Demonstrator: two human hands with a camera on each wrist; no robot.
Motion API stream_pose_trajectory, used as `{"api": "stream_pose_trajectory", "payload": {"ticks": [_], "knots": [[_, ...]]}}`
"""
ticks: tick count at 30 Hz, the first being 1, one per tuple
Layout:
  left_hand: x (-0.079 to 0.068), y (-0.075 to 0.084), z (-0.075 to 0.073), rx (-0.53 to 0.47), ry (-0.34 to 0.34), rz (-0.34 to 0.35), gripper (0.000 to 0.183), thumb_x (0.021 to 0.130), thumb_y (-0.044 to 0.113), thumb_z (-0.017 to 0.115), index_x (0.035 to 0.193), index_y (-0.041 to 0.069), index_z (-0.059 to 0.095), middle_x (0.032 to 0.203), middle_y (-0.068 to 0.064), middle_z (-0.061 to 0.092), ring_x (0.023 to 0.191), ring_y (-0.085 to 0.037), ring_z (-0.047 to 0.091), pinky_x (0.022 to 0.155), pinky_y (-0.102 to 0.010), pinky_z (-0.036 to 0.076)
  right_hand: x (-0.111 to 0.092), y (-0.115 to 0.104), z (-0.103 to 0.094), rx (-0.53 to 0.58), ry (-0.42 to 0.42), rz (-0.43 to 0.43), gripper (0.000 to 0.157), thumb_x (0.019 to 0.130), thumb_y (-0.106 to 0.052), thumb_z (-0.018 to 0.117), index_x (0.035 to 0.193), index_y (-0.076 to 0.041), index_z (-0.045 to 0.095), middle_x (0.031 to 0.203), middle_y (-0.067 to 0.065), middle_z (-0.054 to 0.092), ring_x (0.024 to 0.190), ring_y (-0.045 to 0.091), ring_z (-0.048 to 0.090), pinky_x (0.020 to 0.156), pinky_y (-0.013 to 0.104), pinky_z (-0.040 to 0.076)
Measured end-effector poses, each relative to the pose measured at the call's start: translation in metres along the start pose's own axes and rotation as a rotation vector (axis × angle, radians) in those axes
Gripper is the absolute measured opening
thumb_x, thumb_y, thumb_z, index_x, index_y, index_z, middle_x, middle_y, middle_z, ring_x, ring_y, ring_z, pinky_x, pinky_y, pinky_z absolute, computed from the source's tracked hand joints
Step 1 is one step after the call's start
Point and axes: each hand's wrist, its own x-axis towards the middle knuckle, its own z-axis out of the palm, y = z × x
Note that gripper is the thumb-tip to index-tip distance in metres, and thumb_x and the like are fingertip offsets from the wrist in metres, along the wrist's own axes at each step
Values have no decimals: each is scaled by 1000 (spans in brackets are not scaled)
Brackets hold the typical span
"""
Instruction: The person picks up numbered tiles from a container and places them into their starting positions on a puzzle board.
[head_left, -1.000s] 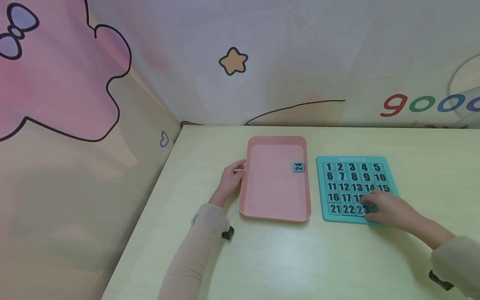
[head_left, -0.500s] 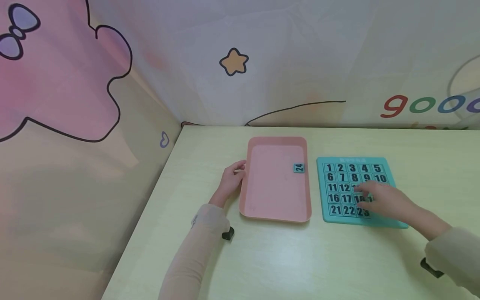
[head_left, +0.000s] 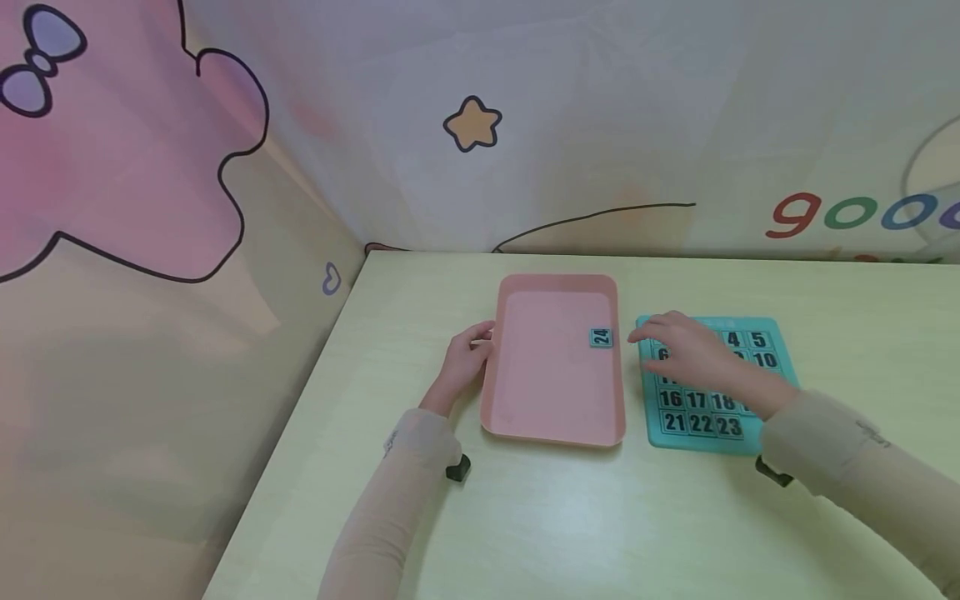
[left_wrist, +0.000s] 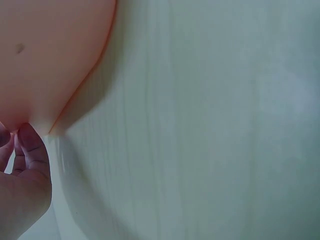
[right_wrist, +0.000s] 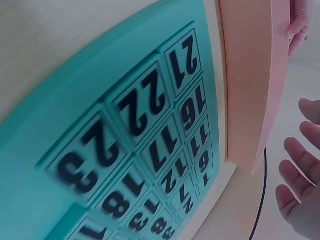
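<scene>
At the left rim of the pink tray (head_left: pixel 551 383), my left hand (head_left: pixel 461 362) holds the edge with bent fingers and thumb; the left wrist view shows the thumb (left_wrist: pixel 34 147) right against the tray wall. One tile marked 24 (head_left: pixel 601 337) lies turned sideways inside the tray near its right wall. My right hand (head_left: pixel 690 354) hovers over the upper left of the teal number board (head_left: pixel 712 446), fingers spread toward the tray and nothing between them. It hides several tiles in the head view. The right wrist view shows tile 23 (right_wrist: pixel 90 152) in the bottom row beside bare teal board.
Tray and board stand side by side on a pale wooden table (head_left: pixel 555 525), a narrow gap between them. Behind the table hangs a printed cloth (head_left: pixel 600 125) with a star and letters. A dark wrist-camera mount (head_left: pixel 458 468) sits under the left cuff.
My right hand has left the board's lower right, by tile 23, and moved up and left toward the tray. My left hand and tile 24 stay where they were.
</scene>
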Motion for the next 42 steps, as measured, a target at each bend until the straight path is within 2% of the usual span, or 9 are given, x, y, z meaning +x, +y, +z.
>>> {"api": "stream_pose_trajectory", "payload": {"ticks": [5, 12, 17, 27, 30, 33, 36, 40, 42], "knots": [[0, 0, -1, 7, 1, -7, 39, 85, 7, 47, 124, 12, 51, 113, -11, 54, 87, -19, 56, 73, -24, 47, 24, -2, 11, -2, 29, -30, 33, 79, -20, 61, 110, -7, 61, 113, 13, 58, 112, 32, 44, 93, 52, 35], [0, 0, -1, 0, -2, 0, 39, 86, 6, 47, 124, 12, 51, 114, -13, 54, 87, -21, 56, 73, -24, 47, 51, 3, 26, -97, 14, -83, 36, 76, -23, 65, 108, -7, 62, 112, 12, 59, 113, 32, 44, 95, 52, 32], [0, 0, 0, -2, -3, 2, 40, 85, 6, 47, 125, 11, 51, 114, -13, 54, 87, -20, 56, 73, -23, 47, 64, 6, 34, -164, -29, -44, 38, 74, -25, 67, 109, -9, 62, 113, 12, 57, 116, 33, 39, 99, 58, 22], [-1, 1, 0, 0, 2, 0, 40, 85, 6, 48, 124, 11, 51, 113, -13, 55, 85, -20, 56, 73, -24, 48, 78, 5, 41, -201, -98, -21, 36, 75, -21, 65, 109, -10, 62, 115, 13, 58, 119, 34, 37, 102, 60, 11], [-1, 2, -1, -22, -16, -10, 40, 85, 6, 48, 125, 11, 50, 114, -14, 54, 85, -18, 55, 71, -23, 47, 81, 3, 43, -212, -117, 4, 33, 76, -18, 64, 108, -11, 62, 113, 12, 60, 118, 35, 38, 102, 60, 9], [-9, 13, -4, -34, -37, -18, 41, 85, 4, 47, 126, 7, 49, 116, -17, 52, 87, -21, 56, 70, -23, 47, 82, 0, 45, -201, -114, 16, 30, 75, -18, 64, 105, -10, 63, 108, 11, 62, 114, 34, 42, 102, 61, 8], [-9, 14, -4, -29, -40, -19, 40, 86, 5, 47, 126, 8, 49, 116, -16, 52, 88, -23, 56, 70, -23, 47, 83, -3, 47, -186, -104, 19, 28, 75, -22, 66, 100, -10, 64, 100, 9, 65, 108, 33, 47, 101, 62, 8], [-1, 2, 0, -16, -13, -11, 39, 86, 7, 47, 125, 12, 50, 114, -12, 53, 87, -20, 56, 72, -24, 48, 84, -4, 51, -134, -111, 38, 30, 73, -31, 69, 95, -11, 65, 87, 4, 67, 95, 27, 53, 101, 62, 5], [-1, 1, 0, -14, -6, -14, 39, 86, 8, 47, 124, 12, 51, 113, -11, 54, 86, -18, 56, 72, -25, 49, 85, -5, 53, -95, -123, 54, 33, 72, -34, 69, 97, -12, 66, 83, 2, 65, 92, 25, 53, 102, 61, 2]]}}
